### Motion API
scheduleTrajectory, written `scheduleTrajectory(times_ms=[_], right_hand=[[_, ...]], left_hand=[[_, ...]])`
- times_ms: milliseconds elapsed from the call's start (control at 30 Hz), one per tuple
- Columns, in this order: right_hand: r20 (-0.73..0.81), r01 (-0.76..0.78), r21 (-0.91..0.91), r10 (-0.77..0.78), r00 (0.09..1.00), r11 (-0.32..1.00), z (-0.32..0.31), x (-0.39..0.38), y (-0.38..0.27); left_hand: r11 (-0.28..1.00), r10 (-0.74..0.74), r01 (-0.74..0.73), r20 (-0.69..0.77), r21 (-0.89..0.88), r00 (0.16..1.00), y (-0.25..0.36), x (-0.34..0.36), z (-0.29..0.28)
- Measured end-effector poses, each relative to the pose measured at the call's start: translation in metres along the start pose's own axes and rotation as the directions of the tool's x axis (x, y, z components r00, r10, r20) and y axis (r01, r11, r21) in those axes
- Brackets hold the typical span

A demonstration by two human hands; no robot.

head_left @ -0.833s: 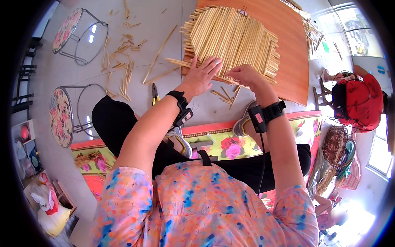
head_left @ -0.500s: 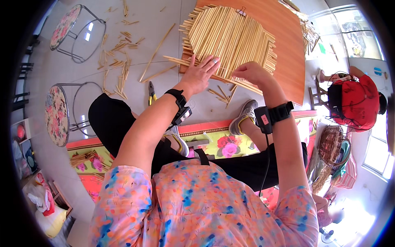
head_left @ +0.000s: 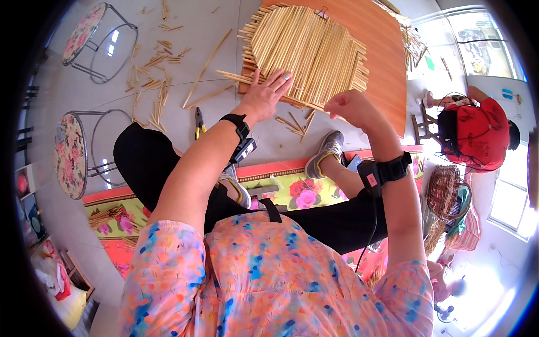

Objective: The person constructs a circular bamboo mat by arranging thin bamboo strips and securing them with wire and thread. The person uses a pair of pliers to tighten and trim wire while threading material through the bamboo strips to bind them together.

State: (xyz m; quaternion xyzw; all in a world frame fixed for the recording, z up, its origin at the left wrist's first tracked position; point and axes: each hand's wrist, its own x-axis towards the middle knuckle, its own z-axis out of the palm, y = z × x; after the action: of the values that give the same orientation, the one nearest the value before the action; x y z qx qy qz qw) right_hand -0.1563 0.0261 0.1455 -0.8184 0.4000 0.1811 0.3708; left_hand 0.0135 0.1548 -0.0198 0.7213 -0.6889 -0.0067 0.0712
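Note:
A mat of yellow straw stalks (head_left: 303, 50), laid side by side with uneven ends, lies on an orange-brown wooden board (head_left: 387, 73). My left hand (head_left: 261, 96) rests on the mat's near left edge, fingers stretched out and a ring on one of them. Loose stalks (head_left: 229, 74) stick out to the left beside it. Off the mat's near right corner, my right hand (head_left: 352, 108) is raised with bent fingers pinched together. Whatever they pinch is too fine to make out. At the mat's far edge sits a binder clip (head_left: 321, 12).
Pliers (head_left: 199, 122) with yellow handles lie on the floor left of my forearm. Cut straw pieces (head_left: 160, 84) are scattered farther left, near two flowered stools (head_left: 71, 154). A floral cloth (head_left: 306, 194) spreads under my feet. On the right are a person in red (head_left: 477, 135) and a wicker basket (head_left: 443, 191).
My right hand has moved nearer to me, away from the mat's edge, still pinched. The left hand stays on the mat. The whole view has shifted slightly.

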Motion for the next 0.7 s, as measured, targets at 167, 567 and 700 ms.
scheduleTrajectory(times_ms=[167,567,700], right_hand=[[0.097,-0.031,0.115,0.020,0.995,0.993,0.020,-0.012,0.014],[0.181,-0.176,0.465,0.101,0.978,0.868,0.015,-0.034,0.001],[0.110,-0.120,0.475,0.077,0.991,0.872,0.012,-0.043,0.004]], left_hand=[[1.000,0.008,-0.007,0.036,-0.010,0.999,0.002,0.001,-0.006],[1.000,-0.009,0.009,0.025,0.000,1.000,0.003,-0.003,-0.009],[1.000,-0.011,0.012,0.050,-0.029,0.999,0.004,-0.003,-0.011]])
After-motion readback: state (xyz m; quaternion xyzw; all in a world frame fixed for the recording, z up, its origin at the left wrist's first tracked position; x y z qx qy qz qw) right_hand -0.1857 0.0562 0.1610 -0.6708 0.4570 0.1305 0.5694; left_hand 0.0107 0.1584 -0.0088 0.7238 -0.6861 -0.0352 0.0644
